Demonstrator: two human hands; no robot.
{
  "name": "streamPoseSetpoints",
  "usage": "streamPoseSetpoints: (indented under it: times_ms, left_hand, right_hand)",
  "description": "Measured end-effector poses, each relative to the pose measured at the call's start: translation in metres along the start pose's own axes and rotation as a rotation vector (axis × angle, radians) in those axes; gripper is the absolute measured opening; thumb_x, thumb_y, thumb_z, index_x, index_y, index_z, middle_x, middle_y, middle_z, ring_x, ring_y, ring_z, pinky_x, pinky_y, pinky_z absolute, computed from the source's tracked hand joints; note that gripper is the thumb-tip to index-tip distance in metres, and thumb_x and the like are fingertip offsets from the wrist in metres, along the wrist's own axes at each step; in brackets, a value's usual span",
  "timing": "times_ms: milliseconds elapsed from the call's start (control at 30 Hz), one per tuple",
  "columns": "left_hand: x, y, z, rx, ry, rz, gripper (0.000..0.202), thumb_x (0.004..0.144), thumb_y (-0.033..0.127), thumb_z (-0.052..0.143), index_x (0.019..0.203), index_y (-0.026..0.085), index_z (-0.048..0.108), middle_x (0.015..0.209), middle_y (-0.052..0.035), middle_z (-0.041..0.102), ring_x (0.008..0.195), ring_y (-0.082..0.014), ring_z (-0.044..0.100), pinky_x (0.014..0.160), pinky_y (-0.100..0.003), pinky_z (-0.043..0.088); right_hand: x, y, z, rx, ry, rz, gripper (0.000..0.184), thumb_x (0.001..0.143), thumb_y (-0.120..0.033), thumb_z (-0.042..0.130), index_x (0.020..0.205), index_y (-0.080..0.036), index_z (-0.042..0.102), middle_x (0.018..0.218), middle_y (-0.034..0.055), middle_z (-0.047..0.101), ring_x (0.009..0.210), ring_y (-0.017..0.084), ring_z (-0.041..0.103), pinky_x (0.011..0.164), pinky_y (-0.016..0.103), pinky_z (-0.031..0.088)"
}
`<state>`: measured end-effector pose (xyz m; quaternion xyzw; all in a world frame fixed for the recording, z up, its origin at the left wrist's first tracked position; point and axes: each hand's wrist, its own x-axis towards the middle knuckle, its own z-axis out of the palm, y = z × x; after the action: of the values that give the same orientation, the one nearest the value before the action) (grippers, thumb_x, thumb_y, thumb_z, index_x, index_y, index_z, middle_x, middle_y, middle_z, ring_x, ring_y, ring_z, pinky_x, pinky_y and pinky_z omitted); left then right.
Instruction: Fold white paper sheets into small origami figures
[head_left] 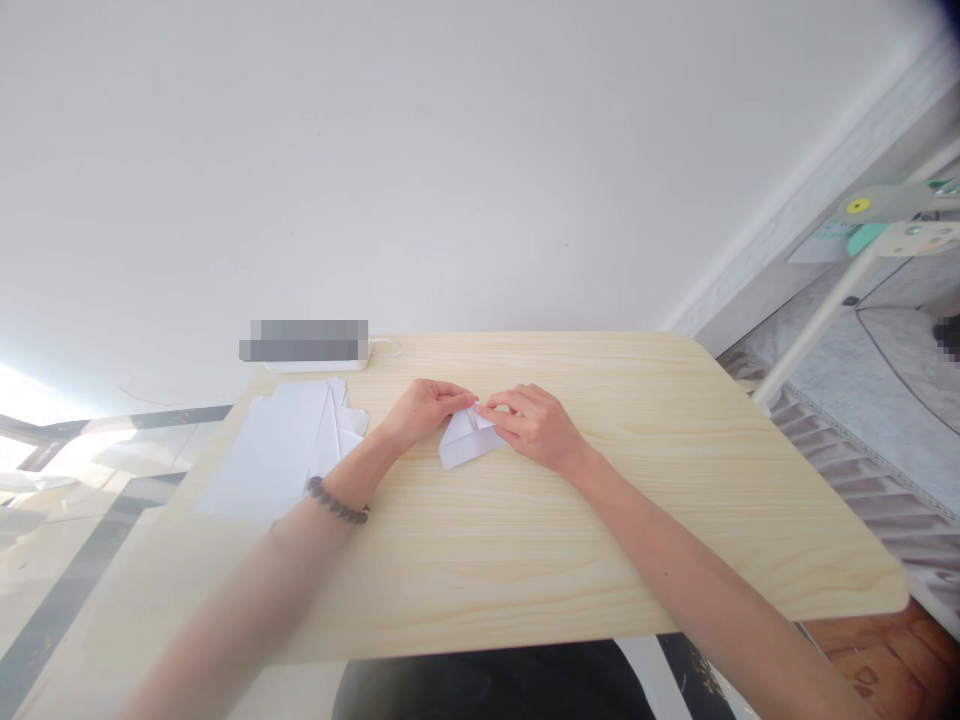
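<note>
A small folded piece of white paper [466, 447] lies on the wooden table between my two hands. Its top comes to a narrow point, and fold lines run across it. My left hand [426, 412] pinches the upper tip from the left, thumb and fingers together. From the other side, my right hand [541, 428] has its fingertips closed on the paper near the same tip and covers its right edge. A dark bead bracelet [337, 500] circles my left wrist.
A stack of white paper sheets [262, 445] rests on the table's left part, with several folded pieces at its right side. Behind it stands a blurred-out box [304, 345] with a white base. The table [675, 500] meets a white wall; a white pole [817, 325] rises at right.
</note>
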<state>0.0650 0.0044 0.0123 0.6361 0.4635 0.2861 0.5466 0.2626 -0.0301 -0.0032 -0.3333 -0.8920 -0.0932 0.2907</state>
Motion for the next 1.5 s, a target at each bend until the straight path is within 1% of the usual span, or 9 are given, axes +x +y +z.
streamPoseSetpoints:
  times_ms: [133,267,367,433,533,633,900,1100,1500]
  left_hand:
    - [-0.001,0.001,0.001,0.015,0.018,0.004,0.034,0.067,0.043,0.059,0.081,0.013,0.067,0.075,-0.0040,0.066,0.065,-0.0135,0.054,0.058,-0.023,0.038]
    - [-0.004,0.004,0.002,0.021,0.025,0.020,0.035,0.068,0.044,0.057,0.080,0.012,0.067,0.073,-0.0040,0.066,0.063,-0.0134,0.054,0.057,-0.023,0.038]
    - [-0.007,0.006,0.002,0.042,0.026,0.035,0.035,0.068,0.044,0.057,0.080,0.013,0.067,0.071,-0.0030,0.065,0.061,-0.0125,0.053,0.056,-0.022,0.038]
    - [-0.008,0.007,0.003,0.057,0.031,0.040,0.035,0.069,0.045,0.057,0.080,0.013,0.066,0.071,-0.0028,0.065,0.061,-0.0122,0.053,0.055,-0.022,0.038]
    - [-0.010,0.007,0.004,0.062,0.018,0.060,0.036,0.070,0.045,0.056,0.081,0.013,0.066,0.073,-0.0034,0.065,0.062,-0.0124,0.053,0.055,-0.021,0.038]
    - [-0.012,0.008,0.006,0.074,0.004,0.085,0.037,0.071,0.046,0.054,0.081,0.012,0.066,0.073,-0.0037,0.064,0.061,-0.0124,0.053,0.054,-0.021,0.038]
    - [-0.012,0.006,0.007,0.107,-0.014,0.087,0.038,0.072,0.047,0.053,0.080,0.013,0.066,0.068,-0.0027,0.063,0.056,-0.0114,0.050,0.049,-0.020,0.035]
    - [-0.012,0.005,0.007,0.127,0.002,0.099,0.038,0.071,0.048,0.053,0.079,0.013,0.066,0.067,-0.0027,0.062,0.055,-0.0113,0.048,0.047,-0.020,0.033]
    - [-0.012,0.005,0.011,0.117,-0.007,0.109,0.038,0.073,0.047,0.051,0.080,0.012,0.065,0.067,-0.0028,0.062,0.055,-0.0115,0.049,0.048,-0.021,0.033]
  right_hand:
    - [0.001,-0.003,-0.003,0.076,-0.030,0.060,0.028,0.080,-0.017,0.046,0.103,-0.024,0.060,0.097,0.0043,0.061,0.081,0.015,0.051,0.073,0.031,0.039]
    - [0.001,-0.010,-0.007,0.318,-0.025,0.241,0.026,0.080,-0.029,0.047,0.103,-0.021,0.057,0.100,0.0049,0.059,0.081,0.014,0.053,0.075,0.029,0.040]
    - [0.003,-0.013,-0.007,0.493,-0.039,0.466,0.026,0.083,-0.034,0.043,0.100,-0.018,0.054,0.086,0.0032,0.061,0.068,0.011,0.053,0.066,0.025,0.041]
    - [0.004,-0.013,-0.006,0.547,-0.082,0.555,0.025,0.083,-0.038,0.041,0.087,-0.017,0.055,0.074,0.0013,0.059,0.061,0.011,0.050,0.058,0.023,0.038]
    - [0.008,-0.011,-0.005,0.563,-0.143,0.568,0.035,0.084,-0.039,0.037,0.060,-0.016,0.048,0.057,-0.0015,0.048,0.053,0.009,0.042,0.051,0.022,0.032]
    - [0.010,-0.009,-0.005,0.569,-0.160,0.569,0.040,0.084,-0.038,0.036,0.051,-0.017,0.036,0.051,-0.0030,0.036,0.050,0.008,0.035,0.049,0.022,0.027]
    - [0.006,-0.009,-0.003,0.608,-0.161,0.598,0.036,0.082,-0.036,0.039,0.052,-0.017,0.035,0.051,-0.0038,0.031,0.048,0.007,0.029,0.046,0.022,0.024]
    - [0.006,-0.009,-0.004,0.636,-0.150,0.606,0.030,0.081,-0.036,0.041,0.061,-0.016,0.049,0.055,-0.0029,0.042,0.050,0.007,0.035,0.047,0.021,0.027]
    - [0.007,-0.010,-0.004,0.685,-0.122,0.617,0.024,0.079,-0.033,0.043,0.065,-0.016,0.051,0.057,-0.0025,0.045,0.052,0.007,0.038,0.049,0.020,0.031]
